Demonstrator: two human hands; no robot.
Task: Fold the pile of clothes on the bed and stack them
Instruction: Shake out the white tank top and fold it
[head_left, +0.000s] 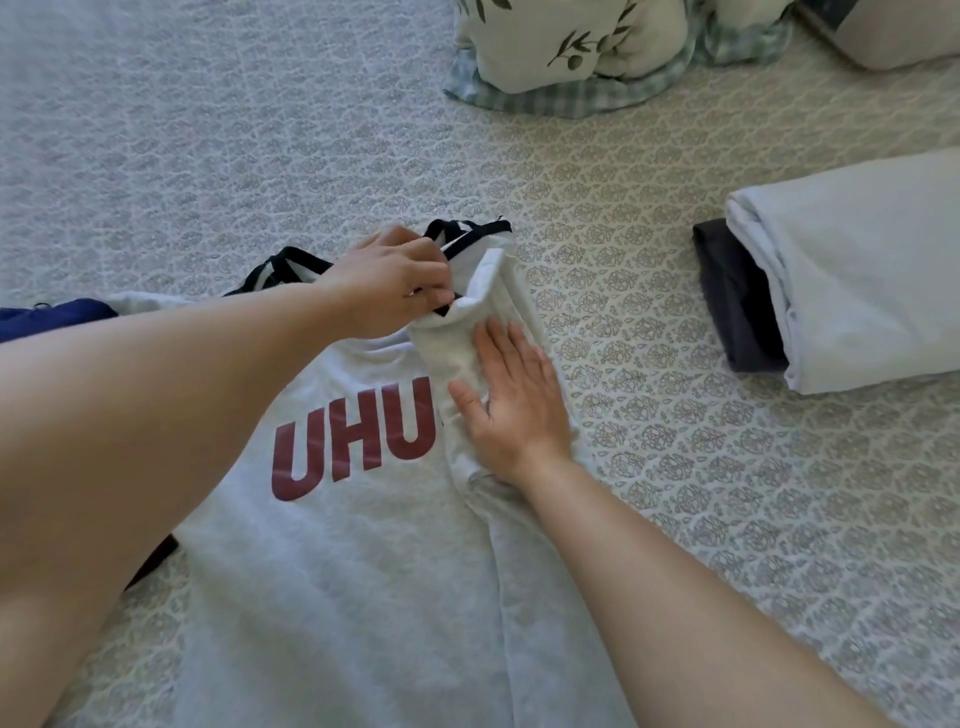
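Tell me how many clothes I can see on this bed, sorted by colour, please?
White or pale grey: 2, the tee with red letters under both hands and the folded white garment at right.
Dark grey: 1, the folded piece under that white one.
Navy blue: 1, a garment at the left edge.
Total: 4.

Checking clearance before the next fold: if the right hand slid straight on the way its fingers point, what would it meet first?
Probably the left hand, which pinches the sleeve just past the right hand's fingertips; depth is hard to judge.
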